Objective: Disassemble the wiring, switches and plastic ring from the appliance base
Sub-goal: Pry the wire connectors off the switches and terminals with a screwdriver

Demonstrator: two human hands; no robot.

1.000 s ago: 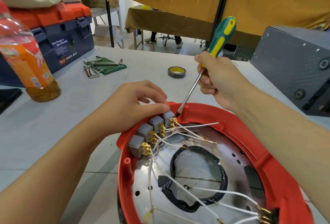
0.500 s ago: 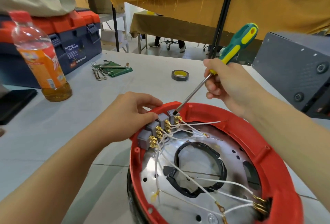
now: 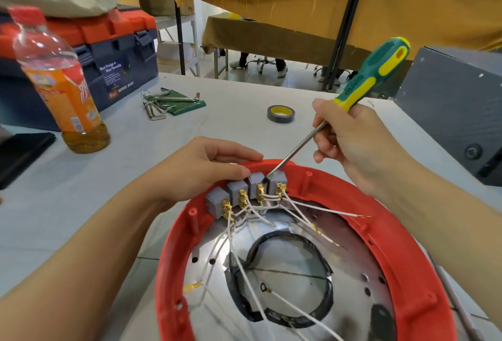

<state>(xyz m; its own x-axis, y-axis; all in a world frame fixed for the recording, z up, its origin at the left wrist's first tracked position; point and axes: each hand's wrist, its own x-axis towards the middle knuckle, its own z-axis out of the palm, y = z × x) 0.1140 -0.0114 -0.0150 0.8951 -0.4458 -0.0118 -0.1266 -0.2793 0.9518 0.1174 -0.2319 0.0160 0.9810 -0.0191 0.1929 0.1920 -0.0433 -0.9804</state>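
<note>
Grey tape roll (image 3: 281, 114) beyond red ring (image 3: 394, 253).

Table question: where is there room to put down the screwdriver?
Bare table lies between the hex keys and the tape roll, and between the bottle and the red ring. Around the switches it is crowded.

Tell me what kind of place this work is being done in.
Probably a repair or teardown workshop. A toolbox sits at the back of the table, with hex keys and a roll of tape laid out, and more cloth-covered tables stand behind.
</note>
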